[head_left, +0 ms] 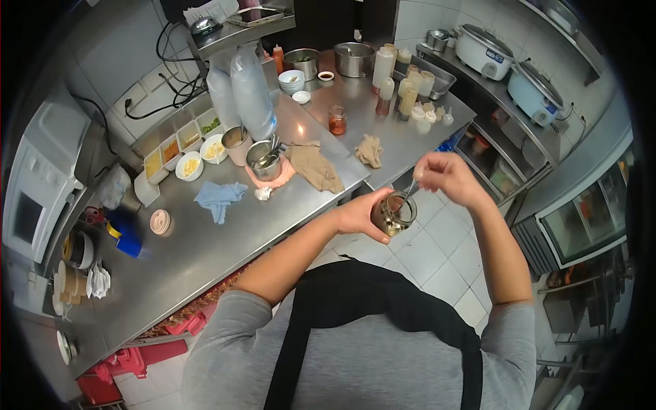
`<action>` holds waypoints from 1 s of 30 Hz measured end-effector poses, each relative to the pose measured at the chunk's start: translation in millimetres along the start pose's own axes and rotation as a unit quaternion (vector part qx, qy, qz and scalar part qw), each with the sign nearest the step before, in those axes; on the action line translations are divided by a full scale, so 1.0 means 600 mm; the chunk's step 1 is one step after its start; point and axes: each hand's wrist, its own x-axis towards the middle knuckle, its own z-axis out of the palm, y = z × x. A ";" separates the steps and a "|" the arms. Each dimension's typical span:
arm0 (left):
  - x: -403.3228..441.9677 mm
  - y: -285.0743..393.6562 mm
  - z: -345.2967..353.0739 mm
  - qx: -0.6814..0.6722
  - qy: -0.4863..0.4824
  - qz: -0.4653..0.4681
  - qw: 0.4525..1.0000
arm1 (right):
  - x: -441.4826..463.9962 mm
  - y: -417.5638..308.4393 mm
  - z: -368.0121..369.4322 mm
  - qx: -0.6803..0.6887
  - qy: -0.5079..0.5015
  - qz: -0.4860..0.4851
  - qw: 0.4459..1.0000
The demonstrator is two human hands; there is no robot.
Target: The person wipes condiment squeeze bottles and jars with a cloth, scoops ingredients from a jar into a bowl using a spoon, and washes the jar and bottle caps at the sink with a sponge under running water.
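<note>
Head camera looks down at two bare hands held up in front of a black apron [348, 290]. The left hand [357, 217] is curled around a glass jar [395, 222]. The jar sits right against that hand, at the end of the thumb and fingers. It is tilted a bit, and its open top points up. There is dark stuff inside, but it is too small to tell what it is. The right hand [447, 179] is up higher, just to the right of the jar. Its thumb and fingers pinch the top of a thin metal spoon [411, 188]. The spoon leans down into the mouth of the jar, so its low end is hard to see. The jar is between the two hands, up over the white floor tiles [437, 249], next to the edge of the metal table [236, 256]. On the table, past the left hand, lies a big tan cloth [316, 166]. A small tan cloth [369, 150] lies past the jar, and a jar of red stuff [337, 120] stands near it.
</note>
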 end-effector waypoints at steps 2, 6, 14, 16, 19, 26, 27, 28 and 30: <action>0.013 0.021 -0.023 -0.047 -0.011 -0.046 0.998 | 0.040 -0.003 -0.033 0.010 0.055 -0.032 0.998; 0.051 0.008 -0.084 -0.071 0.019 -0.038 0.997 | 0.115 0.005 -0.061 0.052 0.014 -0.034 0.998; 0.100 -0.011 -0.166 -0.156 0.113 -0.039 0.981 | 0.283 0.019 -0.138 0.036 -0.070 -0.109 0.991; 0.112 -0.011 -0.179 -0.191 0.123 -0.050 0.973 | 0.323 0.031 -0.143 0.021 -0.171 -0.118 0.978; 0.142 -0.012 -0.198 -0.197 0.104 -0.033 0.974 | 0.385 0.050 -0.141 -0.014 -0.268 -0.103 0.958; 0.191 -0.022 -0.212 -0.205 0.210 -0.007 0.956 | 0.510 0.050 -0.184 0.013 -0.285 -0.031 0.958; 0.197 -0.026 -0.213 -0.206 0.220 0.000 0.953 | 0.520 0.056 -0.183 0.012 -0.312 -0.021 0.950; 0.201 -0.029 -0.212 -0.207 0.230 0.006 0.951 | 0.529 0.061 -0.181 0.011 -0.338 -0.011 0.941; 0.207 -0.031 -0.209 -0.198 0.240 0.003 0.950 | 0.541 0.074 -0.174 -0.002 -0.374 -0.027 0.927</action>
